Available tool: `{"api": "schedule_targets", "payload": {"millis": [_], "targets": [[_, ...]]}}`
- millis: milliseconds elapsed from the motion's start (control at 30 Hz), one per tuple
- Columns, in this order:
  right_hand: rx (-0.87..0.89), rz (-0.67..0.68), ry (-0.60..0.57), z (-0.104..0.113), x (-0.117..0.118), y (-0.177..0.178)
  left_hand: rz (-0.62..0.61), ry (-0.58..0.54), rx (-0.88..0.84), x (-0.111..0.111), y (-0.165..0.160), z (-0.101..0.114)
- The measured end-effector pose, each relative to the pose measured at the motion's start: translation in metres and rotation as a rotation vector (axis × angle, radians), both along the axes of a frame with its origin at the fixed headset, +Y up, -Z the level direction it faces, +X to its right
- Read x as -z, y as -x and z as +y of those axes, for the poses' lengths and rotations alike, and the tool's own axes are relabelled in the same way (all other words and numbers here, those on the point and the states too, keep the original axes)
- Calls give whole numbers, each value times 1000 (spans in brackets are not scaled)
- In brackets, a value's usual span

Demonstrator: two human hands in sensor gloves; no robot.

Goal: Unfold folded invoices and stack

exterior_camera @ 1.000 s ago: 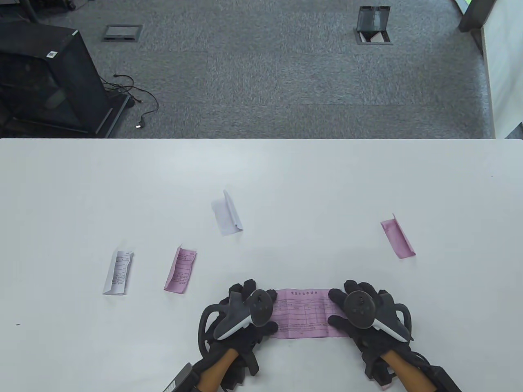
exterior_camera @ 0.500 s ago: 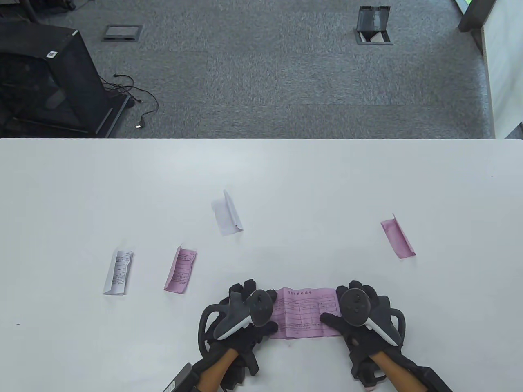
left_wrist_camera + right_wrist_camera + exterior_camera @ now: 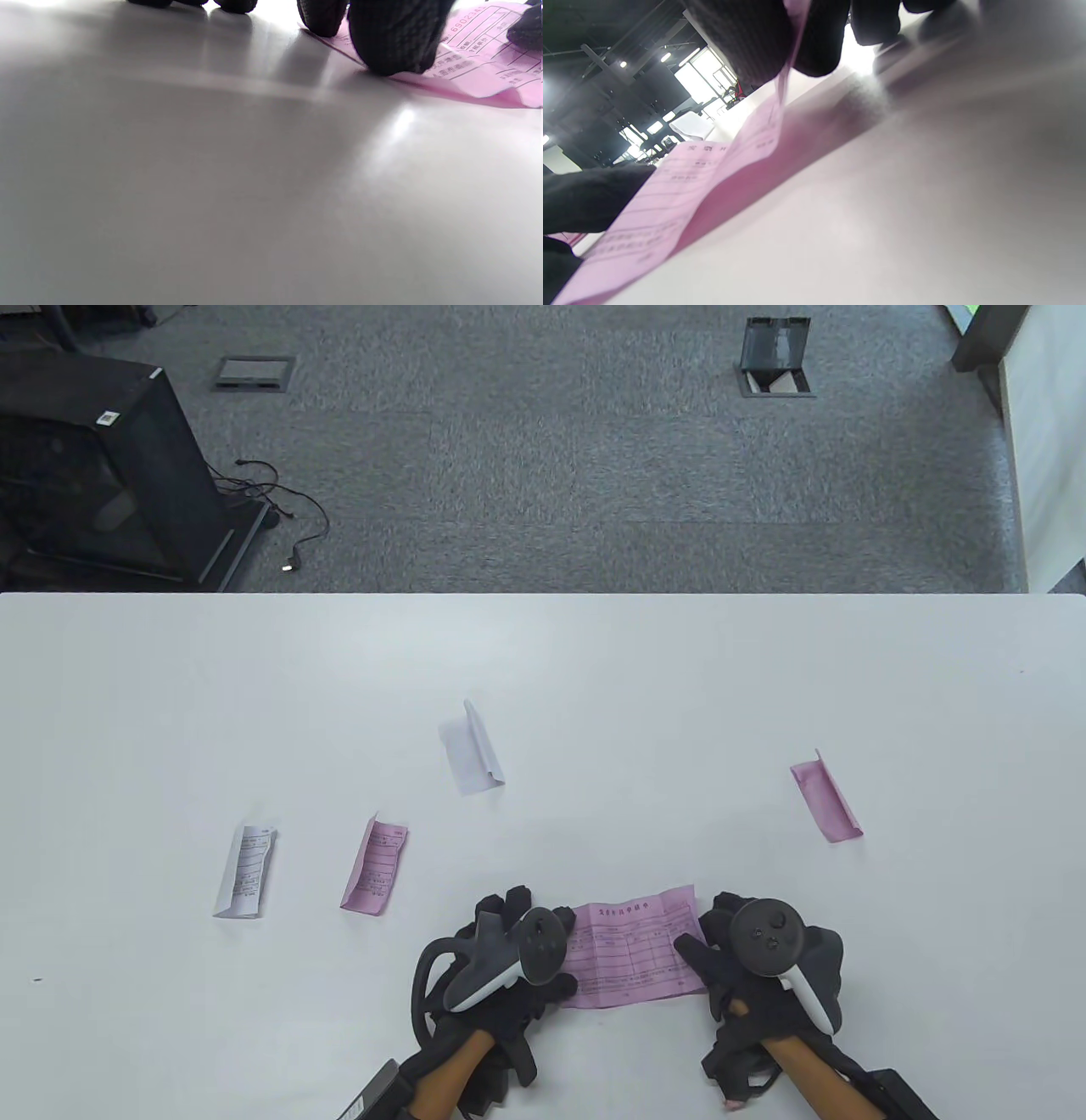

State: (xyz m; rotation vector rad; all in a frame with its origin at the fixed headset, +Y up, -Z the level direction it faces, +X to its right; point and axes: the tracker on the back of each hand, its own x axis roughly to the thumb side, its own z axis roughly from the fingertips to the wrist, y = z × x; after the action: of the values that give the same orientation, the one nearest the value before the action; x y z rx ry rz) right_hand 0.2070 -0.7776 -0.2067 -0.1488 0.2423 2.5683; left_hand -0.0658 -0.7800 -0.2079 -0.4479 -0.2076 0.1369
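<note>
An unfolded pink invoice (image 3: pixel 632 952) lies near the table's front edge between my hands. My left hand (image 3: pixel 509 950) presses its left end flat; the left wrist view shows the fingertips (image 3: pixel 390 42) on the pink paper (image 3: pixel 479 63). My right hand (image 3: pixel 747 959) pinches the right end and lifts it off the table; the right wrist view shows the sheet (image 3: pixel 712 169) rising between the fingers (image 3: pixel 763 46). Folded invoices lie apart: white (image 3: pixel 245 870), pink (image 3: pixel 375 866), white (image 3: pixel 472 748), pink (image 3: pixel 826 801).
The white table (image 3: pixel 543 678) ends at its far edge, with grey carpet beyond. A black cabinet (image 3: pixel 93 466) stands on the floor at the far left.
My right hand has slid left along the pink invoice and taken its right end, which now tilts up off the table. The left hand has stayed in place.
</note>
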Motion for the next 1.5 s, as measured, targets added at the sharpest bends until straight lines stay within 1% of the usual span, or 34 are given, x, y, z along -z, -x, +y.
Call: {"api": "schedule_targets", "payload": {"millis": [67,133,233,300,367,467,500,533,567,600,633,733,867,900,967,1000,1133,1200,1267,1333,1433,1500], "targets": [[24,0,-8,1,0,-1,1,-3,-1,0,0,0],[62,-16,-44,4,0,-3,9,-10,-10,0,1,1],[171,-18,-74,10,0,-7,35,-9,-58,2,5,3],[296,8,-100,18,1,-8,68,-1,-170,3,13,7],[450,52,-132,31,0,-8,133,-2,-340,6,25,11],[548,154,-207,47,-2,-6,193,20,-546,11,42,14],[572,193,-243,53,-2,-5,208,47,-651,13,49,15],[602,250,-275,57,-3,-3,201,83,-771,14,56,15],[629,288,-293,60,-4,-2,181,100,-842,15,59,15],[646,296,-313,64,-6,-1,150,121,-932,15,63,15],[659,311,-334,66,-7,-1,129,141,-982,15,66,15],[705,359,-355,69,-7,0,75,184,-1029,15,66,13],[724,323,-355,65,-5,-3,1,200,-1182,14,58,13],[718,300,-358,63,-4,-5,-8,189,-1200,14,57,15],[722,248,-362,60,-3,-8,-26,132,-1218,13,55,19],[726,239,-356,58,-1,-9,-15,92,-1219,12,54,21],[691,192,-337,50,3,-14,127,-92,-1194,8,52,24],[667,163,-333,47,4,-16,161,-107,-1189,8,53,24],[629,127,-323,45,6,-20,210,-147,-1151,7,55,23],[584,104,-312,42,7,-23,228,-181,-1066,8,56,23],[498,90,-298,36,9,-21,253,-186,-956,8,53,24],[404,78,-272,31,9,-20,268,-176,-895,9,52,22]]}}
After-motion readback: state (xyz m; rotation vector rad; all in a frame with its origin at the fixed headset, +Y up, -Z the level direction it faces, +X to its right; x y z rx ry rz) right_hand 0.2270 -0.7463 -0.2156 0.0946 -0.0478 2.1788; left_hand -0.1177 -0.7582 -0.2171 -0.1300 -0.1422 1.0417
